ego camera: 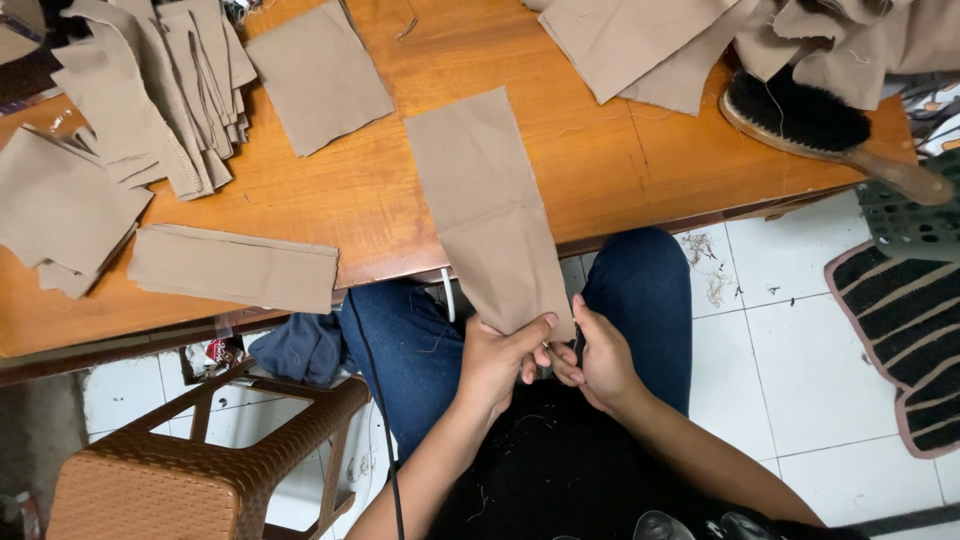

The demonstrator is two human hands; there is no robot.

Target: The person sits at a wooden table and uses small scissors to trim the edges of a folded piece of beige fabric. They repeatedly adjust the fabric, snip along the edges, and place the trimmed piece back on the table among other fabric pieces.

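Seen from the head camera, both hands pinch the near end of a long tan fabric strip (487, 215): the left hand (497, 360) and right hand (600, 355) sit close together over the lap. The strip runs far onto the wooden tabletop (600, 160), between cut fabric pieces (150, 90) on the left and a brush (810, 120) on the right.

Orange-brown wooden table (420, 215), grain running left to right, near edge over the knees. Far left: heap of tan cut pieces (165, 85), more tan scraps (55, 205) just nearer. Near left edge: folded tan strip (235, 268), lying flat. Far centre: tan rectangle (320, 75). Centre: long tan fabric piece (485, 210), draped over the near edge. Far right: pile of tan cloth (700, 40), partly covering a wooden brush with black bristles (800, 115), perhaps overhanging the right edge.
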